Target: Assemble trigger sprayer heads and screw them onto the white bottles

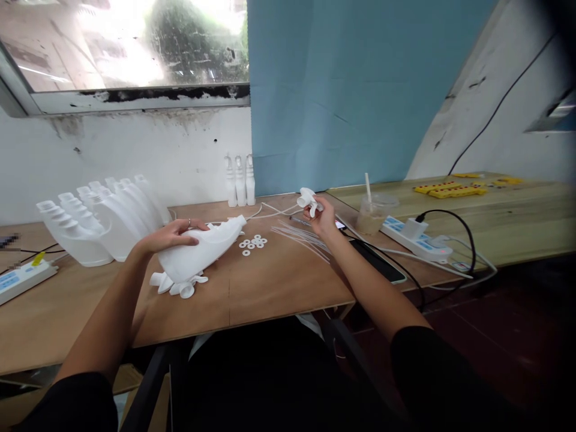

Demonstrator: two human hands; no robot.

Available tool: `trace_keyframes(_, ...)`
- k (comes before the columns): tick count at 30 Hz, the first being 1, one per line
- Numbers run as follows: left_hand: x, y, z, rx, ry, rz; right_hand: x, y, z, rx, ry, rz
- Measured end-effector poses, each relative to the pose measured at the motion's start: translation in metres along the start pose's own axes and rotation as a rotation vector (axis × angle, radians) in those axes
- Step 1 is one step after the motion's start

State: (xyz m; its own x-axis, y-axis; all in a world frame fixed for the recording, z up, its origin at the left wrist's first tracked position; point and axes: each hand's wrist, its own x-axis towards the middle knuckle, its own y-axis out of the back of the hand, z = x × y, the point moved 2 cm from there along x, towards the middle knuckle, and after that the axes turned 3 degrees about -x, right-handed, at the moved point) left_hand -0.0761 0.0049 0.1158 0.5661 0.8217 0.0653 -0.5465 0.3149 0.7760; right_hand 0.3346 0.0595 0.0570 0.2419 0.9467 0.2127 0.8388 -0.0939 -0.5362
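Note:
My left hand (173, 235) rests on top of a white plastic bottle (204, 247) that lies on its side on the wooden table (270, 288), its neck pointing right. My right hand (321, 217) is raised above the table and pinches a white spray-trigger head (308, 198). Several small white washers (252, 243) lie between the hands. Thin clear tubes (301, 235) lie under my right hand. A few white trigger heads (177, 284) lie by the bottle's base.
A row of white bottles (96, 222) stands at the left. Three assembled sprayers (240, 180) stand by the wall. A plastic cup with straw (373, 213), a power strip (416, 237) with cables, a phone (380, 262), and yellow parts (450, 191) are at the right.

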Motion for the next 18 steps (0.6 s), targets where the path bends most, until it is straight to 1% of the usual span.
trace_keyframes(3, 0.003, -0.001, 0.003, -0.004, 0.000, 0.013, 0.003, 0.005, -0.006, 0.030, 0.031, 0.040)
trace_keyframes(6, 0.000, 0.000, -0.005, -0.038, 0.034, 0.056, 0.007, 0.013, -0.013, 0.058, 0.035, 0.097)
trace_keyframes(9, -0.006, 0.002, -0.013, -0.064, 0.055, 0.057, 0.009, 0.016, -0.016, 0.076, 0.033, 0.109)
trace_keyframes(12, -0.011, 0.002, -0.017, -0.056, 0.041, 0.036, 0.008, 0.015, -0.015, 0.072, 0.034, 0.108)
trace_keyframes(18, -0.016, 0.001, -0.018, -0.031, 0.024, 0.046, 0.009, 0.014, -0.010, 0.032, 0.057, 0.121)
